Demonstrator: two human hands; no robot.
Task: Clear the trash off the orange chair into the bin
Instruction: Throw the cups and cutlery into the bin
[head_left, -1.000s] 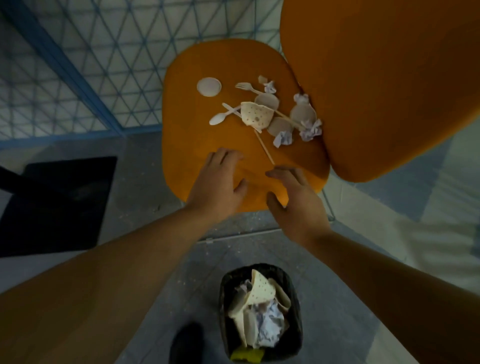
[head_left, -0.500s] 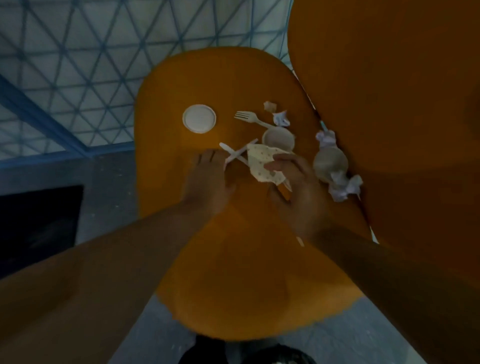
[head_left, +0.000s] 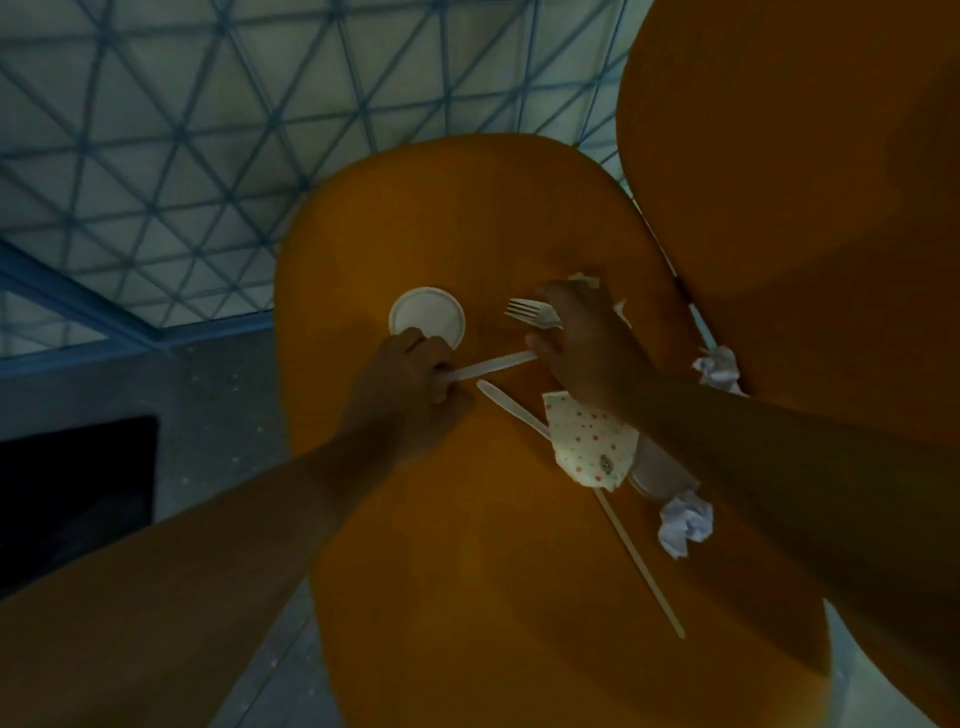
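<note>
No readable text, label, brand, number or sign appears anywhere.

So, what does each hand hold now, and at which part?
The left hand grips a white plastic utensil at its near end. The right hand is over the fork; whether it holds it cannot be told.

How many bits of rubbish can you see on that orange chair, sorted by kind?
White plastic cutlery: 3
Round white lid: 1
Crumpled white paper: 2
Dotted paper piece: 1
Wooden stick: 1
Pale cup, half hidden by an arm: 1
Total: 9; the right hand may cover more.
</note>
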